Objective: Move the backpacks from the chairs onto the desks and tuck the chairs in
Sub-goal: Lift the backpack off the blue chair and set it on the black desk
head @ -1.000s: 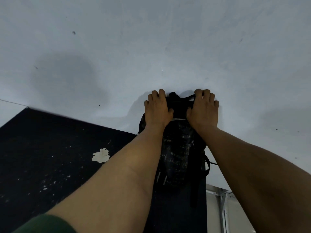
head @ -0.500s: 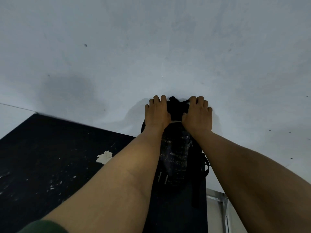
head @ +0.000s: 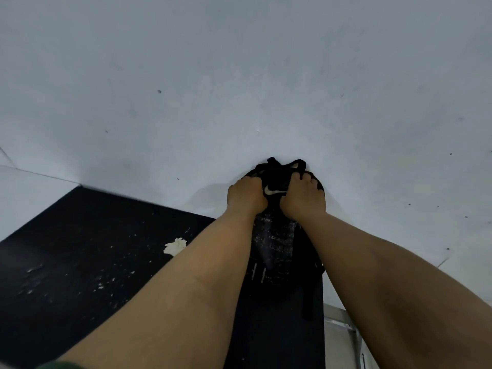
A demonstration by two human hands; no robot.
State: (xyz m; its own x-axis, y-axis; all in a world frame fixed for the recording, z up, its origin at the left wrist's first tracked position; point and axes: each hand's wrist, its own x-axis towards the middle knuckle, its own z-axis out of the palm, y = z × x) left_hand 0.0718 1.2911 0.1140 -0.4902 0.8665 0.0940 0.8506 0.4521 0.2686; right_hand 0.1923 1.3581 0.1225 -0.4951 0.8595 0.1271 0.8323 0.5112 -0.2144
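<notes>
Plainly both hands, left (head: pixel 246 195) and right (head: pixel 302 199), grip a black backpack (head: pixel 274 243) bearing a white swoosh logo (head: pixel 274 192).

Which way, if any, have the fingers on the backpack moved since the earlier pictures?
Yes. Both hands, left and right, have curled from flat into fists gripping the backpack top, against the wall.

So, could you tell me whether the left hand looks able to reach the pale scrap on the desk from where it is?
Probably yes. The pale scrap lies bare on the black desk, just beside the left forearm, nothing between. But the left hand grips the backpack and would have to let go.
</notes>
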